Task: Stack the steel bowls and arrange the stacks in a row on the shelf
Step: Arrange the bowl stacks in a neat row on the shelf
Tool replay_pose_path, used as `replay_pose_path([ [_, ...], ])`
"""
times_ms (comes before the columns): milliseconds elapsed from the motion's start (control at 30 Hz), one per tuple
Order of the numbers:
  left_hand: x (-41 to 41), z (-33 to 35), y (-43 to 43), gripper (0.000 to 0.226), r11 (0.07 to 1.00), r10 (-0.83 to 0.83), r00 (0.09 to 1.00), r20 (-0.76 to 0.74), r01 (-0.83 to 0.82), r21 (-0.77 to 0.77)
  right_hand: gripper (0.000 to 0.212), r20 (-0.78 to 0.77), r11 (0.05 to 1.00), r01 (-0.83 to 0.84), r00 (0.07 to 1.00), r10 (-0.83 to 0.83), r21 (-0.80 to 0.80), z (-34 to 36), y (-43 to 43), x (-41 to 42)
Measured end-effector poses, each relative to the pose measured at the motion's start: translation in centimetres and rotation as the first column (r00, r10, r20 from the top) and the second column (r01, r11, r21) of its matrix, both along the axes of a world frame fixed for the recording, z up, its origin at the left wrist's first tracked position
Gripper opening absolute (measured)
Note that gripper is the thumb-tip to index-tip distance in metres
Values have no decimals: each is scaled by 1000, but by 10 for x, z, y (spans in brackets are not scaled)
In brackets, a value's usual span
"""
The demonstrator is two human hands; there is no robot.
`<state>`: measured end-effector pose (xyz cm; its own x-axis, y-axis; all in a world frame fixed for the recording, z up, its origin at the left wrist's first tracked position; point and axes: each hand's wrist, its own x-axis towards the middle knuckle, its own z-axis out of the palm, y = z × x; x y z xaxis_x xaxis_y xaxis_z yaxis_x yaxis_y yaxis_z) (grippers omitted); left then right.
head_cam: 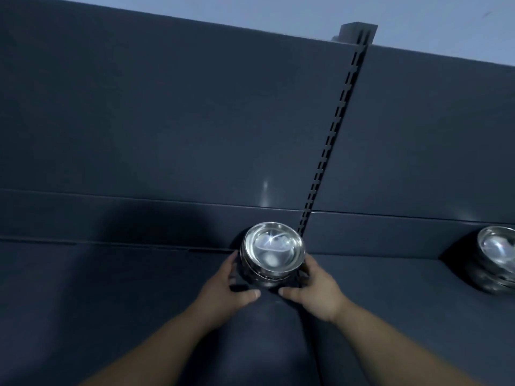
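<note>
One bowl stack (273, 253) gripped, second stack (497, 259) right, dark shelf (111, 291), slotted upright (332, 140)

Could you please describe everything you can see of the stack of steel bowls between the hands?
The stack of steel bowls is shiny metal: several nested bowls, open side up, rims banding its side. It stands upright on the dark shelf before the slotted upright. The left hand and right hand cup its sides.

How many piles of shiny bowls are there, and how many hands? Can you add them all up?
Steel bowl stacks: 2 (middle stack, right stack)
Hands: 2 (left hand, right hand)
Total: 4
</note>
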<state>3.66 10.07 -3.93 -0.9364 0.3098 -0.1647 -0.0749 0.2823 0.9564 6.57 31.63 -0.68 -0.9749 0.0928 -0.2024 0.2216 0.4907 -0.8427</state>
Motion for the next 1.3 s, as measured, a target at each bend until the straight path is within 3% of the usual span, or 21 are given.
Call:
replay_pose_path([
  [200, -11, -4, 7, 108, 990, -27, 1000, 16, 24, 141, 78, -16, 992, 15, 1000, -17, -124, -2, -7, 2],
  [400, -1, 1, 22, 112, 987, -32, 999, 11, 30, 160, 72, -37, 974, 78, 995, -88, -212, -4, 3, 17],
  [600, 16, 11, 67, 87, 981, -83, 996, -12, 84, 177, 76, -91, 961, 157, 979, -182, -227, -4, 44, 41],
  [833, 48, 23, 159, 91, 969, -171, 985, -34, 174, 177, 90, -124, 933, 213, 958, -258, -291, 5, 130, 86],
  [1067, 106, 25, 284, 101, 986, -127, 991, -45, 132, 106, 69, -128, 959, 176, 970, -208, -222, 7, 262, 135],
  [1300, 156, 20, 374, 87, 997, -53, 997, -61, 55, 47, 63, -111, 967, 156, 977, -181, -203, 0, 357, 171],
])
